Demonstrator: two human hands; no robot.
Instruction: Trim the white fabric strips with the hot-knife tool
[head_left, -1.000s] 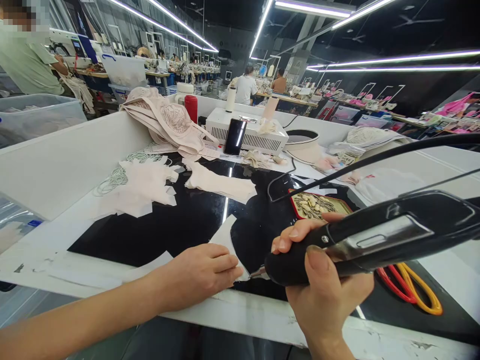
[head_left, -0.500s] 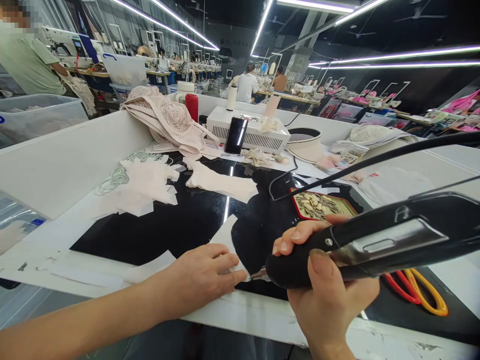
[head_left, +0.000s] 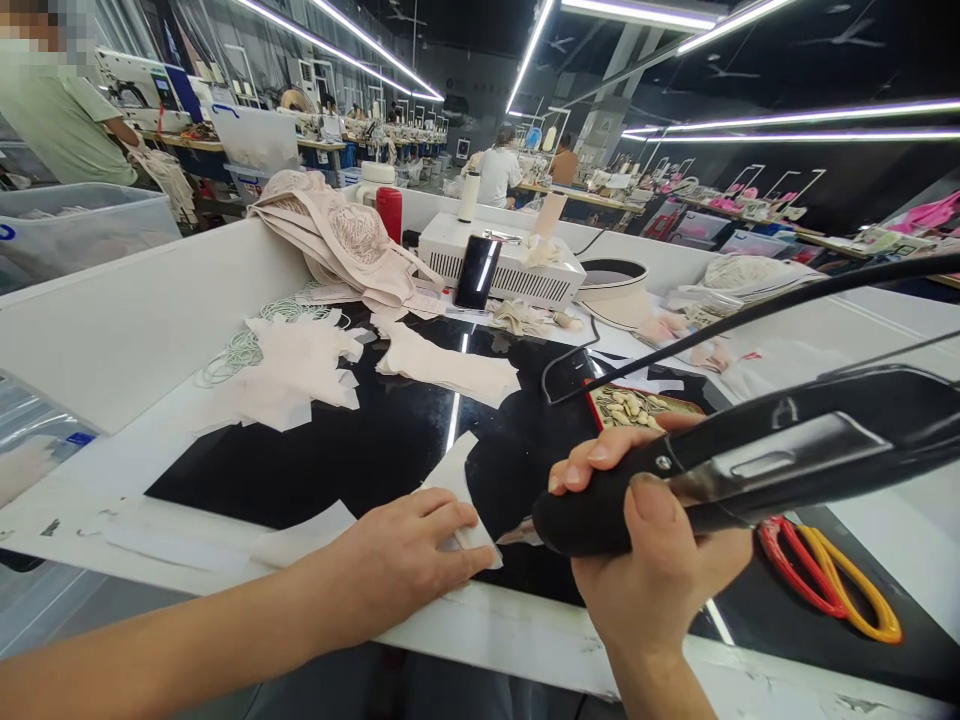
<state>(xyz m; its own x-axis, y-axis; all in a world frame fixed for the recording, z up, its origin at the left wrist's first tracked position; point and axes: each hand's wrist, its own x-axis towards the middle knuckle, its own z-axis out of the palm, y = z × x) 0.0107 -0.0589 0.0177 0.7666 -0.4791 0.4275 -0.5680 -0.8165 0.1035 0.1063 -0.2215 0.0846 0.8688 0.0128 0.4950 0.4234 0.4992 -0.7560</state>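
tool higher, piece under left fingers

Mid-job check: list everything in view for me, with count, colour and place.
Handheld tool: 1, black and silver, right
Cut piece: 1 visible, white, front centre
Fabric pile: uncountable, pale pink, left
Fabric stack: 1, pale pink, centre
Cord: tangled, pale green, left
Bra pile: uncountable, beige-pink, back left
Phone: 1, black, back centre
Vented box: 1, white, behind phone
Red container: 1, red, back
Tray: 1, red-rimmed, right
Looped handles: 2, red and orange, front right
Background workers: several, mixed clothing, beyond
Left hand: 1, bare, on cut piece
Right hand: 1, bare, gripping tool
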